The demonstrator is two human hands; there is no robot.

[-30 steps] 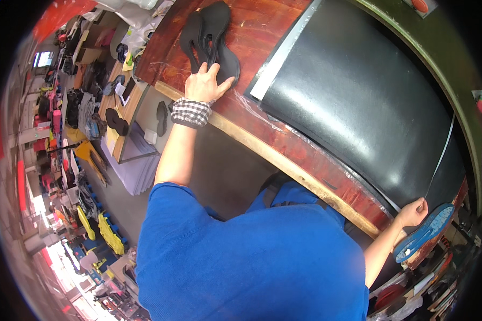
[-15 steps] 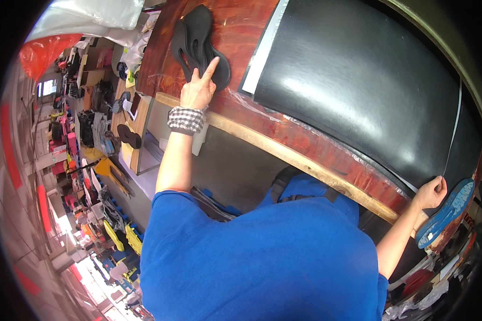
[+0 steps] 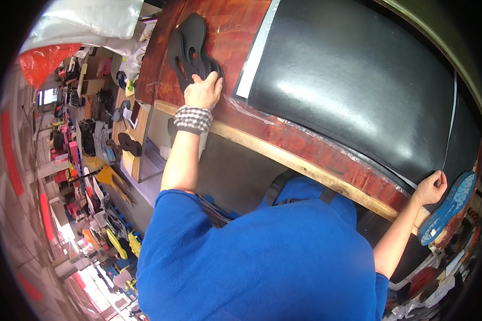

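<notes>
At the near end of a stack of black shoe insoles (image 3: 191, 40), my left hand (image 3: 202, 92) has its fingers bent over the soles. It grips them, covering part of that end. Cut-out slots show in the stacked soles. Far to the right, my right hand (image 3: 431, 189) is closed in a pinch at the near edge of a large black sheet (image 3: 353, 69). A thin pale strip (image 3: 453, 117) runs across the sheet down to those fingers; whether they hold it is too small to tell. Beside that hand lies a blue patterned insole (image 3: 449, 208).
The reddish wooden table (image 3: 235, 32) has a pale wooden front edge (image 3: 284, 154). A white strip (image 3: 256, 59) borders the sheet on its left. Left of me is a side table (image 3: 141, 125) with a dark sole on it. Yellow forks of a pallet truck (image 3: 112, 182) stand on the floor.
My left hand's fingers, spread over the insoles before, have bent round their near end. The stack has shifted slightly nearer. My right hand keeps its pinch at the sheet's edge.
</notes>
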